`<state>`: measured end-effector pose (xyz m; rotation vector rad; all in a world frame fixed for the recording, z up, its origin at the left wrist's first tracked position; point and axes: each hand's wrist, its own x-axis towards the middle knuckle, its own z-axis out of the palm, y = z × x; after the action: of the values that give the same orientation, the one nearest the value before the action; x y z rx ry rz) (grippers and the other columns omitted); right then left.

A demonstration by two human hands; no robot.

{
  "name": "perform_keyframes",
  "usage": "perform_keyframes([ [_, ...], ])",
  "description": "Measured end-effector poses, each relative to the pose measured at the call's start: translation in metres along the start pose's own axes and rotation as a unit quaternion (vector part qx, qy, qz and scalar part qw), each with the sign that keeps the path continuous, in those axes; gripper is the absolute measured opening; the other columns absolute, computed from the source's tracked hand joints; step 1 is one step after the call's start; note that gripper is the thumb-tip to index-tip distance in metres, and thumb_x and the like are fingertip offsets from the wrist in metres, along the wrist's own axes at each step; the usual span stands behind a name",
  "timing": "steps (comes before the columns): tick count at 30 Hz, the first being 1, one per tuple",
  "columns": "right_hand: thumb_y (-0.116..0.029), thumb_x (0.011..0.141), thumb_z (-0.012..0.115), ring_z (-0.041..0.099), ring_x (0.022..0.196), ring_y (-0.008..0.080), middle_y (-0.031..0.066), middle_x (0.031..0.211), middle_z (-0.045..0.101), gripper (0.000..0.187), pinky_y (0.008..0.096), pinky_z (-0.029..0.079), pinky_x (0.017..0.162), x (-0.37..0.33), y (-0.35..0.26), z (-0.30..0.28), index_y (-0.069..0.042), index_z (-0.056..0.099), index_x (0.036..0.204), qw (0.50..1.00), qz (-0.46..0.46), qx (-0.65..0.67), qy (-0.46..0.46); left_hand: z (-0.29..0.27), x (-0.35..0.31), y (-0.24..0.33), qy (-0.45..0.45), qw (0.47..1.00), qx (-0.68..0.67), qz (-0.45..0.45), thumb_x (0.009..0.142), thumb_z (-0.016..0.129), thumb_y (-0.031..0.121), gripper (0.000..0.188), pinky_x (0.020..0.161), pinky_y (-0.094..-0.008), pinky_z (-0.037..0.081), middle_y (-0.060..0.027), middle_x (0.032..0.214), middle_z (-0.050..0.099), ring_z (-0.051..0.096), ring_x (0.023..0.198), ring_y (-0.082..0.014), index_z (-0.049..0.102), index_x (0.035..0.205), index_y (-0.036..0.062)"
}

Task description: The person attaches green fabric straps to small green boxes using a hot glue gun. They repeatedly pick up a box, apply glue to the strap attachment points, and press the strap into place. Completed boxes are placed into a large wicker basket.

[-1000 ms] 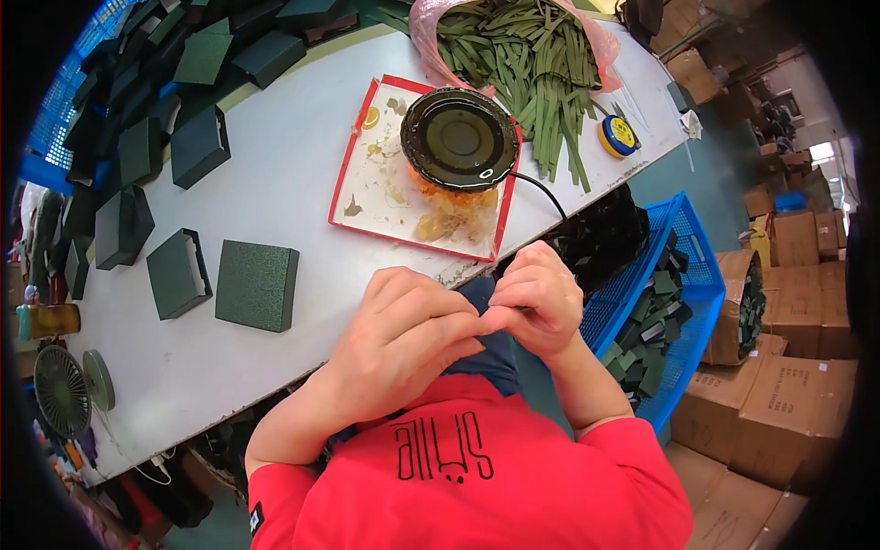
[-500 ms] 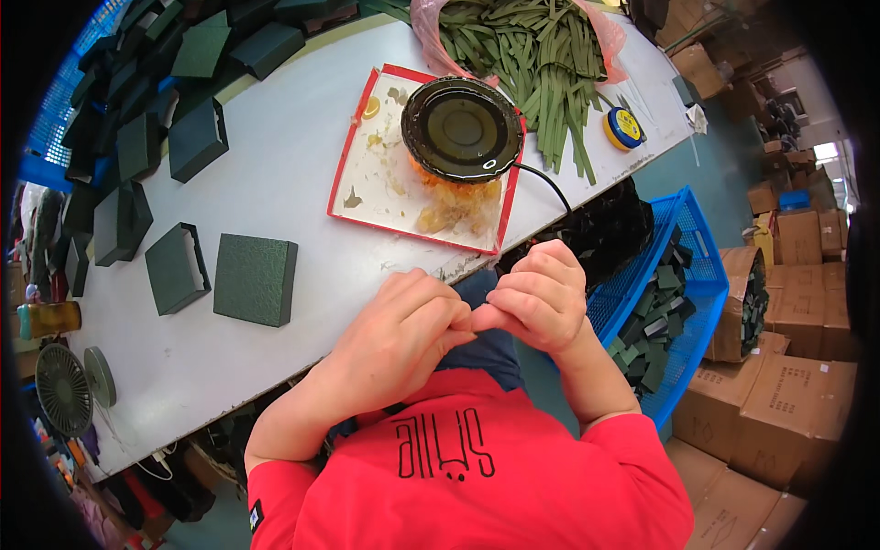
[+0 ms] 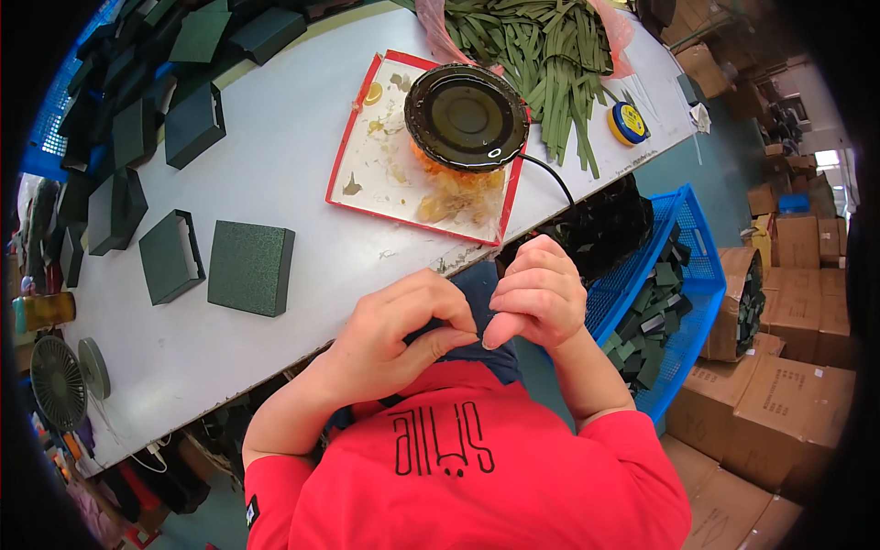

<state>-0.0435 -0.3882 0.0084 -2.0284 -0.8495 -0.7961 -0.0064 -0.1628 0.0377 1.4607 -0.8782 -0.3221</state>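
Observation:
In front of my red shirt, below the table's front edge, my left hand point(image 3: 403, 323) is closed in a pinch, thumb tip against forefinger. Whatever sits between those tips is too small to name. My right hand point(image 3: 543, 295) is close beside it, fingers curled in and thumb pointing at the left fingertips; its palm is hidden. A narrow gap parts the two hands. The nearest box, a square dark green one point(image 3: 247, 268), lies on the table left of my left hand. Beyond my hands, a round black hot plate point(image 3: 466, 117) stands in a red-rimmed tray point(image 3: 403, 220) spotted with yellowish residue.
Several more green boxes point(image 3: 171, 257) lie on the white table point(image 3: 302, 165) to the left. Green strips point(image 3: 559, 73) spill from a pink bag beside a tape measure point(image 3: 628, 123). A blue crate point(image 3: 701, 275) of green pieces and cardboard cartons point(image 3: 779, 403) stand right. A small fan point(image 3: 59, 383) stands left.
My hands have drawn slightly apart; the thumbs and fingertips that met now show a small gap. The right hand's fingers have turned a little. Boxes and tray shift only slightly with the view.

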Motion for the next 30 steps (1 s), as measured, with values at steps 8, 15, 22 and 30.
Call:
perform_keyframes([
  [8,-0.047,0.068,0.08,0.058,0.062,0.0199,0.0014,0.073,0.063,0.044,0.0321,0.045,0.061,-0.006,-0.002,0.006,-0.008,0.065,0.084,0.996,0.042,0.072,-0.004,0.006,0.003,-0.005,-0.05,0.998,-0.024,-0.008,0.081,0.072,-0.004,0.017,0.075,-0.0345,0.05,-0.0071,0.086,0.061,0.062,0.081,-0.0252,0.061,0.09,0.0038],
  [15,-0.015,0.077,0.08,0.062,0.069,0.0258,0.0068,0.077,0.067,0.019,0.0355,0.048,0.064,-0.001,0.008,-0.043,-0.005,0.066,0.085,0.969,0.204,-0.07,-0.122,0.012,-0.007,-0.01,-0.217,0.968,0.126,-0.021,0.084,0.069,-0.001,0.015,0.075,-0.0379,0.047,-0.0086,0.082,0.058,0.057,0.078,-0.03,0.056,0.086,0.0064],
  [22,-0.01,0.075,0.079,0.061,0.098,0.0299,0.0105,0.116,0.063,0.028,0.0381,0.052,0.083,0.0,-0.005,-0.064,-0.004,0.067,0.099,0.924,0.229,-0.223,-0.212,0.027,-0.003,-0.019,-0.043,0.979,0.2,0.02,0.081,0.074,0.005,0.012,0.074,-0.0424,0.05,-0.0103,0.085,0.062,0.06,0.081,-0.0313,0.062,0.082,0.003],
  [30,-0.012,0.095,0.065,0.066,0.068,0.0144,0.0097,0.083,0.071,0.017,0.0272,0.053,0.067,-0.014,0.031,-0.104,0.005,0.069,0.099,0.793,0.58,0.168,0.084,-0.033,-0.034,-0.011,0.042,0.936,0.35,-0.012,0.078,0.073,-0.001,0.015,0.07,-0.039,0.047,-0.0126,0.085,0.061,0.058,0.081,-0.0318,0.063,0.088,0.0027],
])
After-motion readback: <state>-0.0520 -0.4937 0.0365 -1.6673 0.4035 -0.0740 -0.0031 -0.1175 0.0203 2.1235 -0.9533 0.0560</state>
